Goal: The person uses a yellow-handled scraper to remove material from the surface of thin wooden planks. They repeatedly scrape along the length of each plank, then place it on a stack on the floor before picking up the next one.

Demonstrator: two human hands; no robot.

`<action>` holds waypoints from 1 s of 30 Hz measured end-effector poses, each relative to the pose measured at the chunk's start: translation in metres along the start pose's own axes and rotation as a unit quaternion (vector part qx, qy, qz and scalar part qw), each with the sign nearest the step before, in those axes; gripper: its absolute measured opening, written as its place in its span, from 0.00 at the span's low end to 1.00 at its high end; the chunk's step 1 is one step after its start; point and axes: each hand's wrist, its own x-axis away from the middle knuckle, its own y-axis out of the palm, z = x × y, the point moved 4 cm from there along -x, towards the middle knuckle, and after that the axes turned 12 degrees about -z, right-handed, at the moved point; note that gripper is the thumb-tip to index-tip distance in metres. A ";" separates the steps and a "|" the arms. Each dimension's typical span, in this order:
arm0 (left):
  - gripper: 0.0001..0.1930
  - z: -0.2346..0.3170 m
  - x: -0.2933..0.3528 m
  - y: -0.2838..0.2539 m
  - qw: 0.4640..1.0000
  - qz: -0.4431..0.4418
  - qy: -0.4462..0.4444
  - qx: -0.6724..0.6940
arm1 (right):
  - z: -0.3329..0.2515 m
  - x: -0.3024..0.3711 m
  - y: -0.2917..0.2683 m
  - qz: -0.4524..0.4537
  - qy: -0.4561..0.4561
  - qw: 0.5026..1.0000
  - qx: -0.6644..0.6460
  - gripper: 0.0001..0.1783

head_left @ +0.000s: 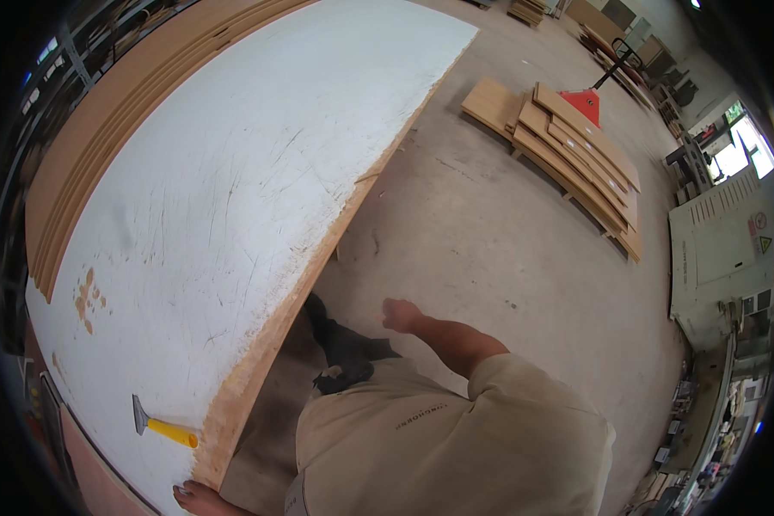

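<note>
At the near end of a white-topped table [232, 189], my left hand [199, 497] rests on the worn wooden edge, fingers over the top and holding nothing. Close by on the white surface lies a scraper [172, 432] with a yellow handle and a grey metal blade. My right hand [400, 315] hangs out over the floor, away from the table. Its fingers look curled in, with nothing visible in them. The tabletop is scratched, with a patch of brown stains [86, 301] toward its left side.
Long brown boards [103, 150] lie stacked along the table's far left side. Across the floor, a stack of wooden panels [568, 150] sits by a red pallet jack [583, 105]. A pale metal cabinet [722, 245] stands at the right.
</note>
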 end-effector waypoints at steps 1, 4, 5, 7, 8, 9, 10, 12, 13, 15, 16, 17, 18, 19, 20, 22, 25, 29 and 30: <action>0.17 0.002 -0.001 -0.001 1.000 -0.002 -0.003 0.000 | 0.004 -0.002 0.003 -0.009 0.004 1.000 0.027 0.15; 0.18 0.004 -0.003 -0.002 1.000 -0.002 -0.001 -0.001 | 0.010 -0.004 0.007 -0.017 0.004 0.999 0.051 0.16; 0.18 0.003 -0.003 -0.002 1.000 0.003 0.006 0.000 | 0.011 -0.001 0.006 -0.007 -0.005 1.000 0.021 0.16; 0.19 -0.008 -0.003 0.005 1.000 0.005 0.022 -0.010 | 0.008 0.000 0.001 0.017 -0.022 1.000 -0.006 0.16; 0.19 -0.017 -0.005 0.011 0.999 0.003 0.029 -0.021 | 0.005 0.001 -0.002 0.031 -0.031 0.999 -0.003 0.16; 0.19 -0.025 -0.006 0.016 0.999 0.000 0.037 -0.031 | 0.003 0.000 -0.005 0.044 -0.040 0.998 0.001 0.16; 0.19 -0.028 -0.006 0.020 1.000 0.002 0.030 -0.001 | 0.000 0.001 -0.009 0.061 -0.068 0.996 -0.007 0.15; 0.19 -0.025 -0.003 0.019 0.998 0.007 0.016 0.060 | -0.012 0.009 -0.027 0.096 -0.123 0.988 -0.024 0.13; 0.19 -0.017 -0.001 0.013 0.998 0.011 0.012 0.055 | -0.025 0.017 -0.040 0.128 -0.167 0.976 -0.047 0.11; 0.19 0.003 0.002 -0.002 0.999 0.019 0.005 0.044 | -0.060 0.042 -0.069 0.192 -0.253 0.944 -0.093 0.08; 0.18 0.004 0.002 -0.004 0.999 0.018 -0.004 0.034 | -0.080 0.054 -0.083 0.178 -0.275 0.940 -0.093 0.08; 0.18 0.004 0.001 -0.005 1.000 0.017 -0.011 0.023 | -0.102 0.068 -0.098 0.165 -0.295 0.936 -0.094 0.08; 0.18 0.003 0.000 -0.006 1.000 0.016 -0.017 0.011 | -0.125 0.087 -0.111 0.198 -0.333 0.917 -0.101 0.08; 0.18 0.001 0.000 -0.005 1.000 0.020 -0.005 0.018 | -0.150 0.107 -0.127 0.231 -0.370 0.894 -0.106 0.09; 0.18 -0.003 0.001 -0.002 0.999 0.021 0.007 0.025 | -0.176 0.126 -0.146 0.223 -0.411 0.875 -0.129 0.10; 0.18 -0.009 -0.001 0.003 0.999 0.014 0.016 0.036 | -0.224 0.165 -0.182 0.209 -0.485 0.825 -0.203 0.11; 0.18 -0.011 -0.007 0.017 0.999 -0.004 0.019 0.045 | -0.271 0.219 -0.222 0.201 -0.591 0.733 -0.270 0.09; 0.19 -0.022 -0.004 0.011 0.999 0.000 -0.012 0.052 | -0.324 0.272 -0.249 0.203 -0.756 0.574 -0.240 0.05; 0.19 -0.019 -0.005 0.011 0.998 -0.007 -0.023 0.062 | -0.330 0.281 -0.251 0.182 -0.765 0.565 -0.250 0.05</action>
